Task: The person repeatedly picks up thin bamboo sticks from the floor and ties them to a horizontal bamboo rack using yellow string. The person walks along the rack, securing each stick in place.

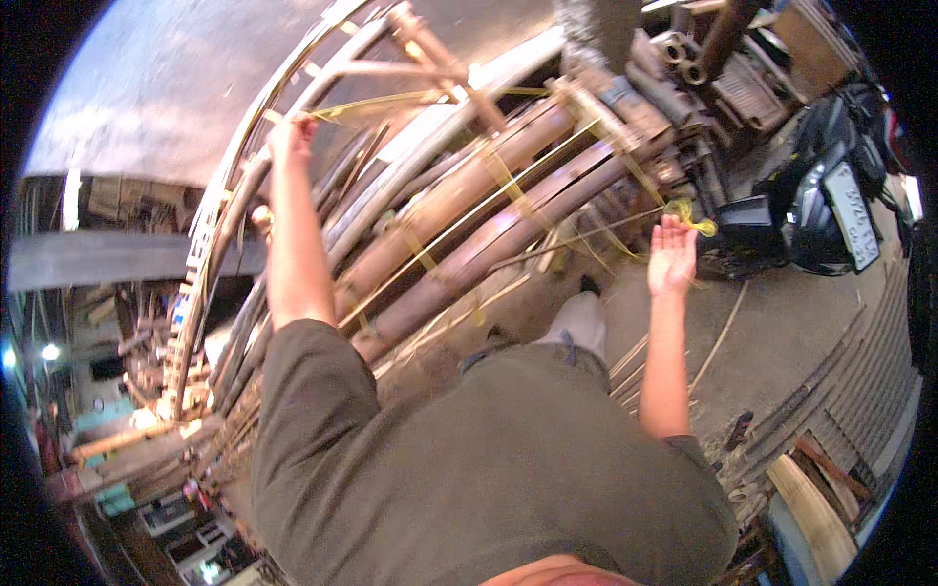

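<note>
My left hand [294, 139] is raised at the upper left, its fingers closed on one end of a thin yellow plastic twine [391, 100]. That strand stretches right across the top of a bamboo frame [459, 230] made of thick brown poles, with more yellow bands crossing it. On the right, my right hand [671, 256] is palm-up beside the frame's end, gripping a loose yellow twine bundle [696, 217] at its fingertips and thumb. The exact finger grip is partly blurred.
A black motorcycle [831, 205] stands at the right, close to my right hand. Behind the frame are stacked bamboo pieces [684, 59] and a grey wall [195, 98]. A curved bamboo ladder-like piece [200, 254] rises at left. Wooden boards [811, 503] lie lower right.
</note>
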Demonstrator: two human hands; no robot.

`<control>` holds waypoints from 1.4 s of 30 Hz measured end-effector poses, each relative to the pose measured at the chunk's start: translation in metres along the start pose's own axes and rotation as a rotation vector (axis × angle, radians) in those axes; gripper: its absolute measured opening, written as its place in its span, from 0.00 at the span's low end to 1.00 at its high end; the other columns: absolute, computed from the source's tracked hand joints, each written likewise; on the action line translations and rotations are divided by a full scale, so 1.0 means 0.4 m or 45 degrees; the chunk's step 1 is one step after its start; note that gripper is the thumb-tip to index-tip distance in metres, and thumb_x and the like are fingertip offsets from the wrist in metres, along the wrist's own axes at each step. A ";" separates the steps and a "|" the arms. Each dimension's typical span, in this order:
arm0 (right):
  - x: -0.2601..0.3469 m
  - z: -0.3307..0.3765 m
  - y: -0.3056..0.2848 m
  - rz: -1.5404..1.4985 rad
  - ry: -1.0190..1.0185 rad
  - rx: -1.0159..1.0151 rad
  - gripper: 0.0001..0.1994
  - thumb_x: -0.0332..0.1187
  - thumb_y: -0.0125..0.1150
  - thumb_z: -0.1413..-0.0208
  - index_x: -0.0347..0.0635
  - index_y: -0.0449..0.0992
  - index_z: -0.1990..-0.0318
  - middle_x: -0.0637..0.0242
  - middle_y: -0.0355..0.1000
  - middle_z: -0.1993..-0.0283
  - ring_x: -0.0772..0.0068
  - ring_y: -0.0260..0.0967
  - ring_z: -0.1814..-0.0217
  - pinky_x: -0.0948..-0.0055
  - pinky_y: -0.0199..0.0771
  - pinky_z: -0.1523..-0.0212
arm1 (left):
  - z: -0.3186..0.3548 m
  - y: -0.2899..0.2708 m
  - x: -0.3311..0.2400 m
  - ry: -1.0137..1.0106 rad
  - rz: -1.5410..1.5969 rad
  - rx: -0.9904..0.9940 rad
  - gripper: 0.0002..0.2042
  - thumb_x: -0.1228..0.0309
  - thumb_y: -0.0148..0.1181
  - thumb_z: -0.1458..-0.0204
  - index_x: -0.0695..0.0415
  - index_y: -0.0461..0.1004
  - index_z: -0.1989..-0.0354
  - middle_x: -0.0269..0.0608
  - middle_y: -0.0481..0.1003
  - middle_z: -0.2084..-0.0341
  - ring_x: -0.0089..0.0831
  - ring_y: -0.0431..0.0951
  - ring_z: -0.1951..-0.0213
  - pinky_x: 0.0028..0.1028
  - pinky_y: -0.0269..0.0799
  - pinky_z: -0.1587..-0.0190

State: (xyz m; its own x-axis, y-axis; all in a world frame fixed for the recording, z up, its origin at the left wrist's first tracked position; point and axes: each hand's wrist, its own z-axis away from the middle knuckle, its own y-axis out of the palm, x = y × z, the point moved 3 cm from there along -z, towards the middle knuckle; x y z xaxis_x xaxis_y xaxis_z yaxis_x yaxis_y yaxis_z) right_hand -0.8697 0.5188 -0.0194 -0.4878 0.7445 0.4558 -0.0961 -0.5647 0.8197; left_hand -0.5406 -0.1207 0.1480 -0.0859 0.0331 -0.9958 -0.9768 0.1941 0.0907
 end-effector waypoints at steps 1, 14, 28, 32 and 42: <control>-0.028 0.033 -0.064 0.108 0.033 -0.097 0.14 0.43 0.48 0.36 0.45 0.70 0.52 0.69 0.73 0.54 0.71 0.69 0.49 0.68 0.68 0.45 | 0.019 -0.091 -0.047 -0.166 0.023 -0.049 0.10 0.81 0.55 0.51 0.67 0.70 0.60 0.48 0.76 0.69 0.35 0.77 0.69 0.30 0.77 0.67; -0.770 0.864 0.167 0.854 1.718 0.702 0.18 0.48 0.47 0.37 0.46 0.73 0.52 0.71 0.72 0.59 0.77 0.70 0.61 0.73 0.72 0.56 | 0.795 -0.454 0.190 0.242 -1.409 0.943 0.12 0.66 0.51 0.47 0.63 0.75 0.67 0.54 0.76 0.61 0.49 0.75 0.55 0.40 0.69 0.53; -1.059 0.693 0.662 2.684 -0.365 1.850 0.30 0.58 0.35 0.39 0.44 0.77 0.53 0.49 0.72 0.49 0.48 0.70 0.47 0.44 0.62 0.46 | 0.880 -0.416 0.241 0.242 -1.206 0.474 0.14 0.62 0.46 0.40 0.55 0.77 0.59 0.51 0.78 0.63 0.49 0.75 0.55 0.46 0.57 0.49; -1.051 0.674 0.664 1.887 0.433 1.966 0.28 0.56 0.43 0.39 0.36 0.78 0.62 0.47 0.74 0.62 0.52 0.72 0.58 0.57 0.69 0.51 | 0.884 -0.421 0.229 0.173 -1.068 0.527 0.15 0.61 0.44 0.39 0.54 0.77 0.59 0.49 0.78 0.64 0.45 0.76 0.56 0.47 0.52 0.51; -0.847 0.911 0.306 1.949 0.320 2.118 0.18 0.41 0.50 0.44 0.37 0.75 0.78 0.46 0.72 0.75 0.44 0.72 0.71 0.50 0.71 0.65 | 0.821 -0.396 0.211 0.047 -0.556 0.479 0.12 0.66 0.49 0.39 0.61 0.76 0.64 0.37 0.76 0.76 0.22 0.75 0.71 0.26 0.70 0.64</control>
State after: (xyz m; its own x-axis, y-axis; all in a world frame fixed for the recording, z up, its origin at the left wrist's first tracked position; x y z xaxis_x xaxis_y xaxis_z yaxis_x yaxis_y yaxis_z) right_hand -0.4002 0.3272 0.0528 0.4540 0.0680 0.8884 0.8356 0.3135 -0.4510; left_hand -0.3287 0.1734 0.0549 0.2961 -0.1616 -0.9414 -0.7867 0.5177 -0.3363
